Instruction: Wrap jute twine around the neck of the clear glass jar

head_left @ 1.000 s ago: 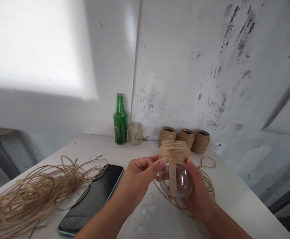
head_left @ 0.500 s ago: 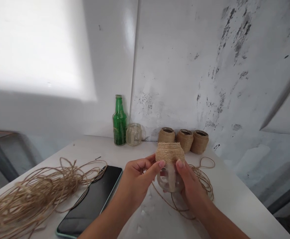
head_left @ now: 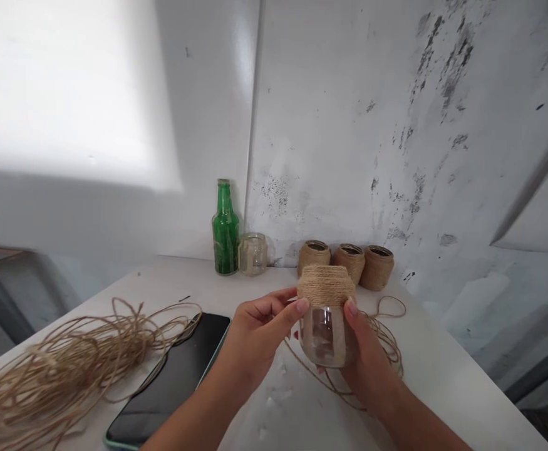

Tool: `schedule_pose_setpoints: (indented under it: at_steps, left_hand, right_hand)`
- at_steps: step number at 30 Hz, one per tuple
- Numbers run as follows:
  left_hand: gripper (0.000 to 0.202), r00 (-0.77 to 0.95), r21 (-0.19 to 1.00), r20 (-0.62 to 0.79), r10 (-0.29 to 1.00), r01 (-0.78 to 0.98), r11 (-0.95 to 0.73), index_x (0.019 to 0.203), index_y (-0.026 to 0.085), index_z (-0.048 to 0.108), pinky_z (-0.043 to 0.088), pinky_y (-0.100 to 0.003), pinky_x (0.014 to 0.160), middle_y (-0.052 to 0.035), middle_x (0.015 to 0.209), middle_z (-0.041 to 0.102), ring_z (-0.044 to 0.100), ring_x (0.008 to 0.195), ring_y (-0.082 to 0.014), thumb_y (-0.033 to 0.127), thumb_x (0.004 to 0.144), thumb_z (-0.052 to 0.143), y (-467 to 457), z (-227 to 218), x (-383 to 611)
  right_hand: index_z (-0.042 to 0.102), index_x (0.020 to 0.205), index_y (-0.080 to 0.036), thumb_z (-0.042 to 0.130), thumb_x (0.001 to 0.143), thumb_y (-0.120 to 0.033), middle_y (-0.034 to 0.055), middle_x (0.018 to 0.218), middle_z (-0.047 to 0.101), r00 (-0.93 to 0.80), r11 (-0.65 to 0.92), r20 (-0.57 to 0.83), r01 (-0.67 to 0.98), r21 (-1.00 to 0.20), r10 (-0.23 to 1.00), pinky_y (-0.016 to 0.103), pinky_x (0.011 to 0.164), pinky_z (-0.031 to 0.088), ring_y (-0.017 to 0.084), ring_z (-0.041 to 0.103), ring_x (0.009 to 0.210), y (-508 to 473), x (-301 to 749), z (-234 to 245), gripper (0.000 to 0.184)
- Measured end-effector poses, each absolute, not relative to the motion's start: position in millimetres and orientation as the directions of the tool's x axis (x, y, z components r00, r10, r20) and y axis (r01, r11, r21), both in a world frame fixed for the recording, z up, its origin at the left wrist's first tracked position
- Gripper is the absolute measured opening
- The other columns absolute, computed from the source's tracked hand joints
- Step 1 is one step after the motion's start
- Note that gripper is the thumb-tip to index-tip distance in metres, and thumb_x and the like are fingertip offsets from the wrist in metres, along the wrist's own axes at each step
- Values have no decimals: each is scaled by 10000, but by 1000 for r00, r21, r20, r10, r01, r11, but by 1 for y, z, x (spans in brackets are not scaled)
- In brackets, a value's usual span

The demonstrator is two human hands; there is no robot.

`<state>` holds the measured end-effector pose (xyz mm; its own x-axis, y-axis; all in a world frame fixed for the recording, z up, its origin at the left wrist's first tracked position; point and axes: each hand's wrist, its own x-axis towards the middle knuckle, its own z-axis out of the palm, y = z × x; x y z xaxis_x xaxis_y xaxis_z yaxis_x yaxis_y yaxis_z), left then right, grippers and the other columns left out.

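My left hand and right hand are both closed around a glass jar, holding it up just above the bench. My forearms come in from the bottom of the view and angle inward toward the jar. The left hand sits on the jar's near-left side, its fingers curled toward the jar and its thumb resting at the lower edge of the wrapping. The right hand cups the jar from the right, with its thumb at that same edge and its fingers passing behind the glass.

The jar stands upright between my hands, long axis close to vertical, with its neck end up. A tight jute twine wrapping covers that upper end, and the clear glass below it is bare. Beneath my right hand, a loose twine strand loops across the bench and runs under the jar.

Left of my left hand lie a dark-screened smartphone and, beyond it, a loose bundle of twine. Ahead of my hands, against the wall, stand a green glass bottle, a small clear jar and three twine-wrapped jars in a row. I can't read any writing on them from here.
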<state>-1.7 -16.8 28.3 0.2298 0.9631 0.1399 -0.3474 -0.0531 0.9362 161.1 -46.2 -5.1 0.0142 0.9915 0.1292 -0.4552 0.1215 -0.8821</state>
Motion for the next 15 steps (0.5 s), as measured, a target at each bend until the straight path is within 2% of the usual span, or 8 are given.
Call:
schedule_pose_setpoints:
  at_steps: [4,6,15]
  left_hand:
    - [516,311,920,143,940,-391,-10,474,202,597,538,-335,785,-124,1092,833,740,997,-271,490,746,928,-18,29,0]
    - [517,325,913,146,934,-408,0,473,200,594,519,-312,719,-112,1032,833,726,937,-245,484,739,936,-20,31,1]
    - [551,353,888,142,925,-459,39,444,187,562,512,-281,713,-89,986,794,683,910,-214,457,672,986,-21,33,2]
  right_hand:
    - [802,1089,-195,682,927,-714,111,915,802,-17,116,141,-478,-871,990,246,460,560,247,752,762,-46,160,-4,557]
    - [808,1092,-203,675,931,-716,112,919,803,-31,110,142,-480,-870,989,242,462,557,255,756,787,-47,160,-3,554]
    - [805,1134,-221,689,923,-710,104,907,801,-20,110,136,-481,-870,991,250,463,542,288,765,870,-47,162,-3,545]
